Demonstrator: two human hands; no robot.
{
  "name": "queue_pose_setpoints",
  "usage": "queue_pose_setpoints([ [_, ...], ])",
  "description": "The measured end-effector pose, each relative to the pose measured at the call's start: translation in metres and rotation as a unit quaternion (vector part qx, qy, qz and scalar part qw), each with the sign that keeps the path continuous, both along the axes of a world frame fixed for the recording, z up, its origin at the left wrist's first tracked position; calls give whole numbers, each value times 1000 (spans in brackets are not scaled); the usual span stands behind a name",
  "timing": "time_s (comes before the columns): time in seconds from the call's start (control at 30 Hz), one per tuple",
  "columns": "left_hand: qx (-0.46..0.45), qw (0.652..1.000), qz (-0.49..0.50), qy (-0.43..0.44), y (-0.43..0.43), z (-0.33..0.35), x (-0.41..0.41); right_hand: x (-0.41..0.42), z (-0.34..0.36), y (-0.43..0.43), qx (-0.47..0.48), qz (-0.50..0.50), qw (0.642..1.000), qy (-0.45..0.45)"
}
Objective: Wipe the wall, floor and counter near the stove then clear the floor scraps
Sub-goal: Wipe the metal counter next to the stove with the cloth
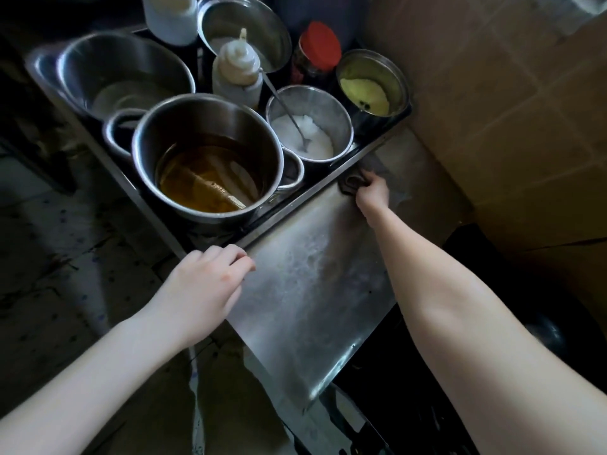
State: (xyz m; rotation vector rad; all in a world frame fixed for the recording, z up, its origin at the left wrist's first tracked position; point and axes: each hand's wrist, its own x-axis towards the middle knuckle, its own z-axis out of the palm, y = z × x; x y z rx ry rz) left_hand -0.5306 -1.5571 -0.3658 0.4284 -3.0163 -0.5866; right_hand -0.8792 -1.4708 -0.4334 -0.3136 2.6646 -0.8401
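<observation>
A steel counter (pixel 305 290) with wet, soapy streaks runs from the lower middle up toward the tiled wall (pixel 492 93). My right hand (pixel 372 192) grips a dark grey cloth (pixel 361 174) and holds it on the far end of the counter, next to the tray's edge. My left hand (pixel 203 284) rests on the counter's near left corner with its fingers curled over the edge. The dirty floor (pixel 56 257) shows at the left.
A steel tray (pixel 371 147) beside the counter holds a pot of brown oil (pixel 207 159), a salt pot with a spoon (pixel 308 123), a pot of yellow powder (pixel 371 83), a squeeze bottle (pixel 238 72), a red-lidded jar (pixel 318 50) and bowls (pixel 124 73). A dark stove area (pixel 427 389) lies at the lower right.
</observation>
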Motion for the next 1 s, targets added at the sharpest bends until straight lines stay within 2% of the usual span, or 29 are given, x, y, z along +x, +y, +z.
queue_pose_setpoints([
  [0.13, 1, 1000, 10, -7, 2, 1, 7, 57, 6, 3, 5, 74, 997, 12],
  [0.27, 9, 1000, 14, -23, 1, 3, 17, 131, 7, 16, -19, 112, 993, -24],
  [0.47, 17, 998, 44, -28, -12, 9, 38, 226, 1, 41, 16, 224, 973, -45],
  [0.73, 37, 997, 54, -30, -16, 14, 43, 255, 4, 80, 59, 337, 938, -59],
  [0.83, 49, 997, 45, -35, -16, 16, 44, 237, 4, 91, 41, 293, 953, -61],
  [1.0, 51, 997, 45, -47, -17, 18, 48, 183, 2, 97, 14, 125, 991, -47],
])
